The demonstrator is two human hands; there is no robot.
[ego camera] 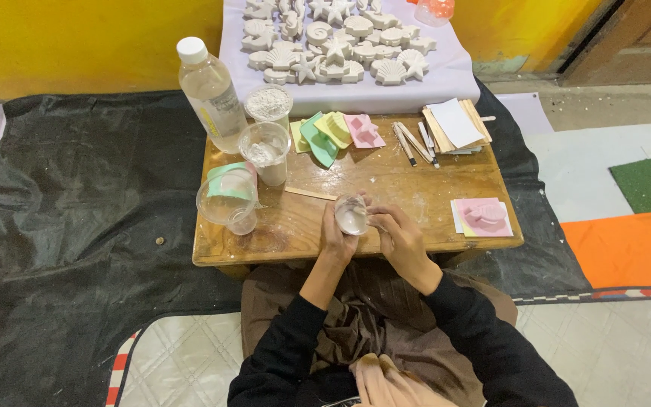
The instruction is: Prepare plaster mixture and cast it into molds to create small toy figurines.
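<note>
Over the near edge of a low wooden table [386,185], my left hand [337,240] and my right hand [395,234] hold a small clear mould [352,215] with white filling between them. The left hand cups it from below and behind. The right hand's fingers pinch its right rim. A flat wooden stick [310,194] lies on the table just left of the mould.
On the table stand a clear bottle [211,94], cups of white powder [267,103], a clear cup [265,151] and a tipped clear cup [227,200]. Coloured moulds [333,132], pencils [414,143], paper pads [457,124] and pink moulds [484,216] lie around. White plaster shells [333,41] sit on cloth behind.
</note>
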